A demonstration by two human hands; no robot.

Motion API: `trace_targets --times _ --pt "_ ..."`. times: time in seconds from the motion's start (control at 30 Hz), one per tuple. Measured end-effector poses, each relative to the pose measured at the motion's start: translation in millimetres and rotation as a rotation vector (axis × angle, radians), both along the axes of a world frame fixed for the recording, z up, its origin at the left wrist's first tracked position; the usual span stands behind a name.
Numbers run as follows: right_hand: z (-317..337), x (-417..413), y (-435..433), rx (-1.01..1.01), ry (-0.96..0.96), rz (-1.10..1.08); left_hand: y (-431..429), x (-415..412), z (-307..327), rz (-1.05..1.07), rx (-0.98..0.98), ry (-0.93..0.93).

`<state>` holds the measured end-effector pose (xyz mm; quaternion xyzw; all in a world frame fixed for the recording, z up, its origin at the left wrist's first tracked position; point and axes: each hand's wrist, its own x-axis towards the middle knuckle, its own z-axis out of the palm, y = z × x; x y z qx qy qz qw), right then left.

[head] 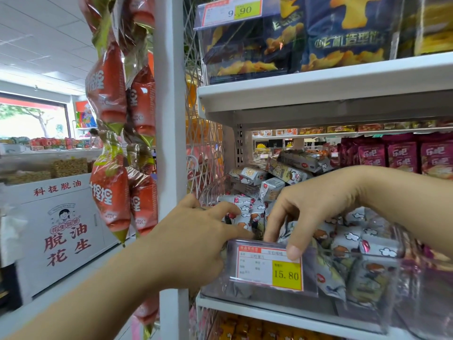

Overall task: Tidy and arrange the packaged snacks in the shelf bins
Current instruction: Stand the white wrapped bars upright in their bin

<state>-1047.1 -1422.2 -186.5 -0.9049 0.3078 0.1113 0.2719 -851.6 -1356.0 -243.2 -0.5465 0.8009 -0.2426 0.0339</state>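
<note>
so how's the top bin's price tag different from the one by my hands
The top price tag reads 9.90; the lower price tag reads 15.80. The top one fronts dark blue snack bags; the lower one fronts small grey packets. The right hand pinches the lower one's top edge; nothing touches the top one. Both are red-edged with a yellow price box.

Left hand (196, 241) fingers extended; right hand (306, 212) pinches bin front (232, 261)

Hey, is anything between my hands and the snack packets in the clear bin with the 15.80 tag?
Nothing visible. The clear bin is open on top; the left hand rests its fingers on the snack packets, and the right hand pinches the front wall, fingers inside, thumb by the price tag.
</note>
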Motion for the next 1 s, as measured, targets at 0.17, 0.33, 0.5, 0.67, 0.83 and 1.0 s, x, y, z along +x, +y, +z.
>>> trace_targets --times 0.17,0.33,0.5,0.67,0.83,1.0 --pt "-2.7 0.2 1.9 -0.188 -0.030 -0.019 0.2 -3.4 5.1 0.030 0.041 -0.080" --pt "0.0 -3.7 5.5 -0.268 0.030 -0.012 0.2 -12.7 10.5 0.055 0.088 -0.066" --pt "5.5 -6.5 11.4 -0.269 0.068 -0.011 3.2 -13.7 9.7 0.048 0.164 0.074" --pt "-0.4 -6.5 10.0 -0.343 -0.019 -0.009 1.6 -10.2 6.8 0.022 0.217 0.215" --pt "-4.4 -8.3 8.5 -0.317 -0.167 -0.030 0.9 -8.8 7.8 -0.013 0.218 0.255" --pt "-8.3 -10.9 5.4 -0.315 -0.194 -0.050 4.0 -9.8 10.8 -0.048 0.203 0.219"
